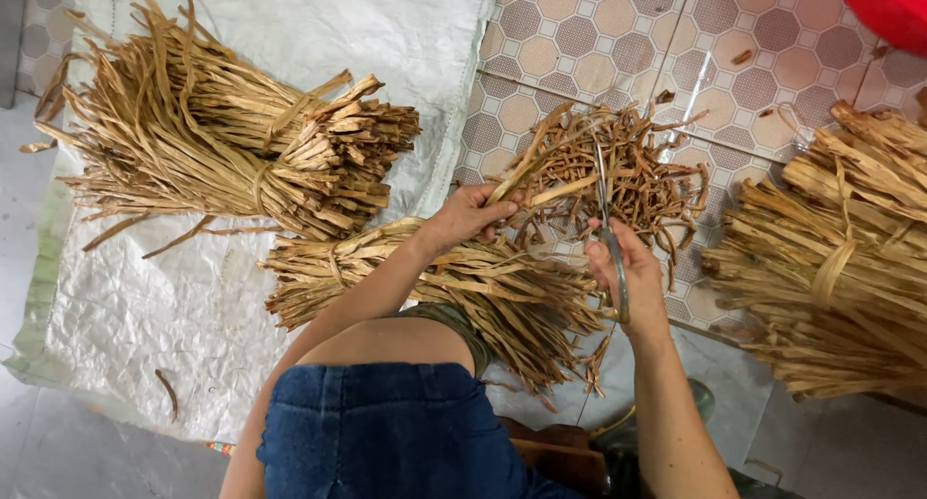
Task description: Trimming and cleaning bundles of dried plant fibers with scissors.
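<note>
Tan dried plant strips, tied into a bundle (454, 286), lie across the person's lap over the tiled floor (618, 26). Left hand (468, 214) is closed around a few loose strip ends, right hand (623, 267) grips metal scissors (606, 219), blades pointing up over a pile of curly brown offcuts (628, 171). 2 more tied bundles (232, 132) sit on a white woven sack (145, 306).

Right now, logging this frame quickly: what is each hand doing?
Left hand: closed on a dried strip.
Right hand: closed on scissors.
</note>
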